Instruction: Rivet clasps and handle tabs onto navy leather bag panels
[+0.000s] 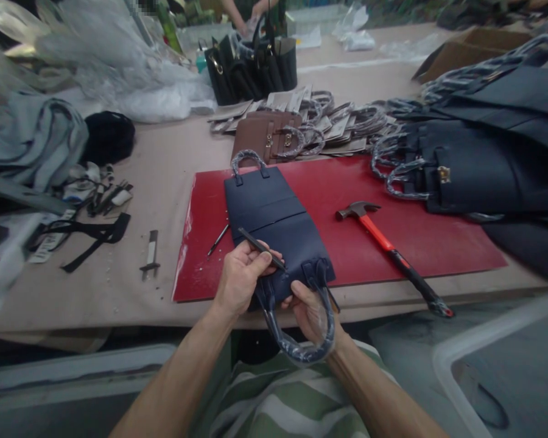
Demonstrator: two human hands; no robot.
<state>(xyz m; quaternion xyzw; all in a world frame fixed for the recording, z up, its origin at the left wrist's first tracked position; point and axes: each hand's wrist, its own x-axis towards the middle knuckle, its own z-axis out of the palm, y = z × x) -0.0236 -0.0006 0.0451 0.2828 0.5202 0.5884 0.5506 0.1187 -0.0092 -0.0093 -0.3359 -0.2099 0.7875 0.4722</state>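
A navy leather bag panel (274, 201) lies before me, with a plastic-wrapped handle at each end. Its near end reaches past the table edge. My left hand (241, 274) is closed round a dark, slim pen-like tool (261, 248), whose tip points at the panel between the bases of the near handle (301, 350). My right hand (308, 307) grips the panel's near edge inside that handle loop, thumb on top and the other fingers partly hidden underneath. Just left of the panel, a thin metal rod-like tool (218, 239) rests on the red board (201, 267).
A claw hammer (379, 237) lies right of the panel, handle over the table edge. Navy bags (484, 152) are piled at right. A brown bag (256, 135) and wrapped handles sit behind. Straps (95, 234) and a small tool (151, 255) lie left. Another person's hands (251, 15) work beyond black bags (251, 70).
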